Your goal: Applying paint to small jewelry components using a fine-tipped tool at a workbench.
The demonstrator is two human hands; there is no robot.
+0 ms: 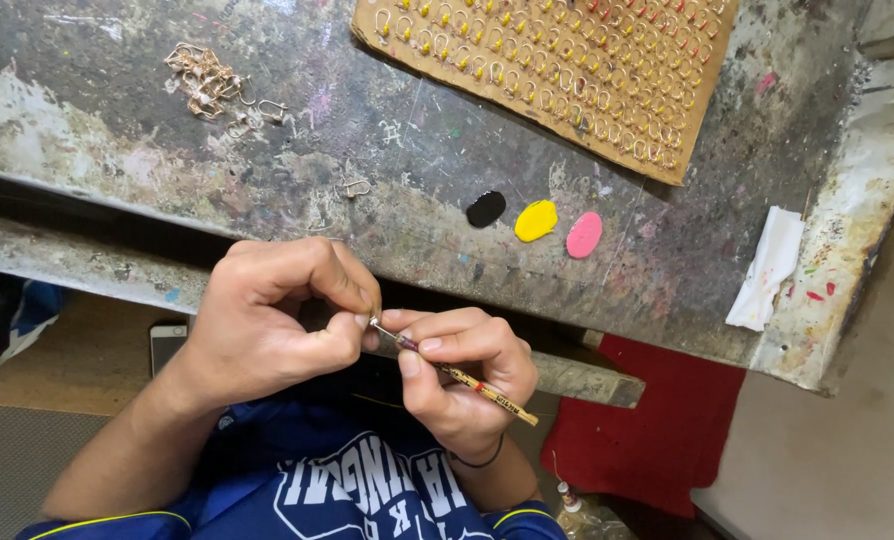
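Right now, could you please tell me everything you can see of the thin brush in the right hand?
The thin brush is a slim, pencil-like stick, yellowish with dark and reddish markings and a metal collar near its tip. The right hand pinches it between thumb and fingers, slanting up-left, its tip meeting the closed fingertips of the left hand. The bristles are too small to make out.
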